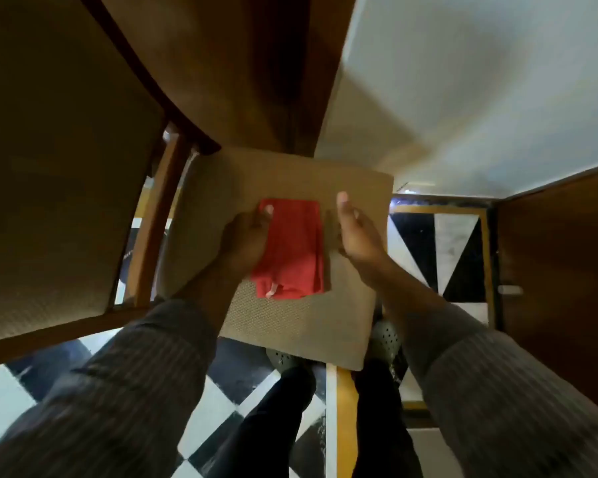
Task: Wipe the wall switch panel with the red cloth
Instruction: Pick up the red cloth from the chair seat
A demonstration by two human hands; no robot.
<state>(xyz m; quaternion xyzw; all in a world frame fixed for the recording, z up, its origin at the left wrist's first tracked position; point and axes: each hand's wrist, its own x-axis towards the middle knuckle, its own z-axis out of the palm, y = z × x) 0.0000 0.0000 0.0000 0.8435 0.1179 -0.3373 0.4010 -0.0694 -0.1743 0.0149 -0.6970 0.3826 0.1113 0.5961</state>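
A folded red cloth lies on the tan woven seat of a chair in the middle of the view. My left hand rests on the cloth's left edge, thumb on top and fingers curled at its side. Just right of the cloth hovers my right hand, fingers apart and holding nothing, close to the cloth's right edge. No wall switch panel is in view.
A wooden table overhangs the chair from above. A second chair with a tan seat stands at the left. A white wall is at the right, a dark wooden door beside it. Checkered floor lies below.
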